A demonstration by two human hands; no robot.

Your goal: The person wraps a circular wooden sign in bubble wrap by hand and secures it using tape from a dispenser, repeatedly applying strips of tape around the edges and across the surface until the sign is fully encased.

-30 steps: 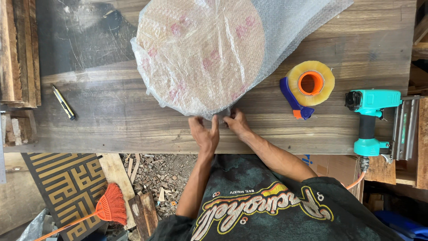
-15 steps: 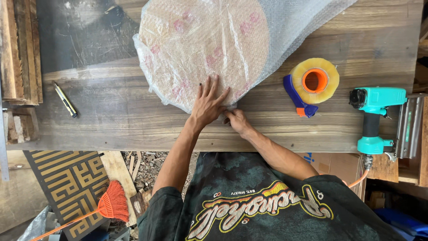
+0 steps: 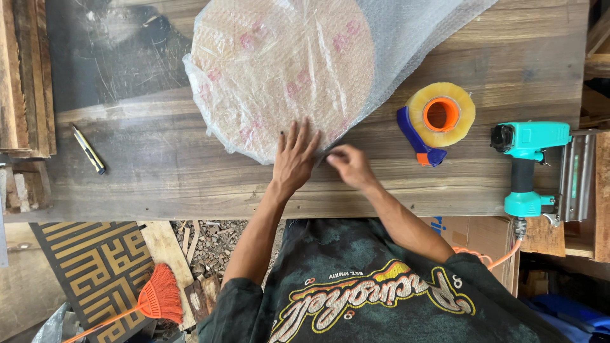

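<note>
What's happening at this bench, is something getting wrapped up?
A person stands at a wooden workbench with a round, flat disc covered in bubble wrap. The left hand lies flat on the wrap's near edge, pressing it down, while the right hand pinches the wrap just beside it. A tape roll in a dispenser and a teal nail gun sit to the right; a utility knife lies to the left.

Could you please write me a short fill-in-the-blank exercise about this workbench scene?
1. The round disc is wrapped in ____ wrap.
2. The left hand lies flat on the disc's ____ edge.
3. The tape roll lies between the disc and the turquoise ____ gun.
4. The utility knife lies to the person's ____.

Missing words: bubble; near; nail; left
</note>
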